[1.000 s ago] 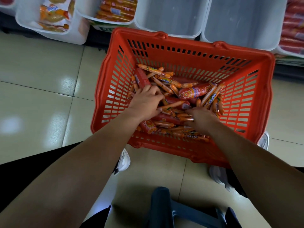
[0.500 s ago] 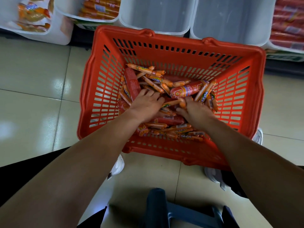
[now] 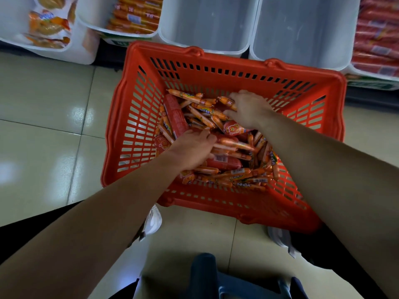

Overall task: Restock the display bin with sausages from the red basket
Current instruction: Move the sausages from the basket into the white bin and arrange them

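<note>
Clamping the left grip (image 3: 191,151) round a few thin sausages (image 3: 235,143) mid-pile in the red basket (image 3: 226,59), probably gathering a handful before lifting to the empty display bin (image 3: 205,22) just behind. Reaching the right grip (image 3: 248,108) over the pile's far end; can't tell if closed on anything, can't see the fingers under the back of the hand. Got the basket sitting on the floor (image 3: 43,104) tight against the bins, presumably for short trips. Can't see how deep the pile goes, and losing the stocked bin (image 3: 377,35) off the right edge.

Slotted plastic red basket (image 3: 216,67); sausages (image 3: 228,165) in glossy film; shiny floor tiles (image 3: 43,100).
</note>
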